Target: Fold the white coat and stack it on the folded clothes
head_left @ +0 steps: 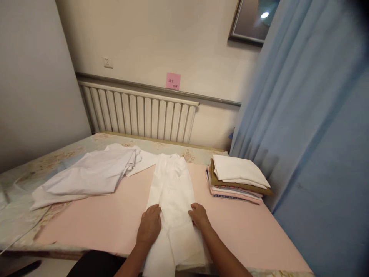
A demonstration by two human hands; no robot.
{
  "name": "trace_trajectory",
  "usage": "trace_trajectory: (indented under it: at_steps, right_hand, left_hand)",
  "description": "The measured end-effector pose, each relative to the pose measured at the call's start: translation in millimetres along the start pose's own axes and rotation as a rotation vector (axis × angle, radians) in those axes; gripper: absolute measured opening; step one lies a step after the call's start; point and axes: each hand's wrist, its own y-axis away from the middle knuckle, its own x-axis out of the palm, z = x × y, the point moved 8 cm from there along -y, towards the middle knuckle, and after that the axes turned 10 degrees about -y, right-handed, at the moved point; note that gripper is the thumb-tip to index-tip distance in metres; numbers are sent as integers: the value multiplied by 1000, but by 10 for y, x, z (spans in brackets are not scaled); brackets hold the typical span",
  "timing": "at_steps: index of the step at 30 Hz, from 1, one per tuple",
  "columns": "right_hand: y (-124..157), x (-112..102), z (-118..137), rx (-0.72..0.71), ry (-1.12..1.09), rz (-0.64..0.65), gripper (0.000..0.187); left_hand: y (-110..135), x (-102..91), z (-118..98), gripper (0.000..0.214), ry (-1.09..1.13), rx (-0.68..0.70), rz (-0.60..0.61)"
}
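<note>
Noting white trousers (177, 188) laid lengthwise through the lower centre of the frame, waistband (170, 157) at the far end, legs running down to the bottom edge, over the pink sheet (245, 238). Left hand (150, 225) on the left border of the cloth, fingers bent inward against it; whether they pinch or merely press, cannot tell. Right hand (198, 215) opposite, at the right border, thumb and fingers apparently closed on a bit of the edge. Handling, by eye: light, limp, probably thin woven stuff, nothing to break. Likely creases readily; soft ridges show down the front. Pink sheet looks smooth, so a tug from one side only would probably drag the whole garment askew; even tension from both sides seems the safer way. Best holds, I judge: the outer side edges, as now, or the two waistband corners, where the cloth should be thicker and firmer. Pinching mid-panel would likely raise wrinkles. Loose white cloth (92, 173) heaped at left of frame, its right end reaching the waistband; touching or just beside, unclear, and it could snag there. Folded stack (240, 169) at right of frame, apart from the trousers.
</note>
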Motion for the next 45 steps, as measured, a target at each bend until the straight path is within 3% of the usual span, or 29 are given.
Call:
trace_trajectory:
  at_steps: [6, 17, 19, 23, 26, 29, 32, 36, 42, 45]
  right_hand:
    - [160, -197, -77, -75, 28, -144, 28]
    - [360, -201, -161, -170, 134, -145, 29]
    - [424, -202, -79, -274, 205, -175, 34]
    - [616, -95, 243, -658, 428, -278, 39]
    - [717, 132, 379, -865, 493, -206, 42]
    - [797, 375, 382, -980, 526, -62, 46]
    - [824, 498, 301, -968, 550, 17, 45]
    - [823, 509, 258, -931, 563, 25, 44]
    - [837, 478, 292, -931, 551, 23, 43]
    - [845, 473, 296, -919, 542, 29, 42]
  left_hand:
    - [3, 48, 19, 34, -6, -3, 12]
    - [0, 16, 10, 33, -15, -4, 4]
    - [3, 14, 2, 33, -13, 4, 4]
    - [16, -8, -6, 33, -21, 3, -11]
    - [17, -25, -19, 33, -22, 10, -14]
    - [10, -20, -17, 32, -17, 7, 9]
    - [14, -20, -7, 33, -5, 2, 3]
    - [15, -15, 19, 33, 57, -4, -19]
    - [-160, 20, 328, 37, 195, -305, 100]
    - [-312, 0, 397, 28, 202, -359, 166]
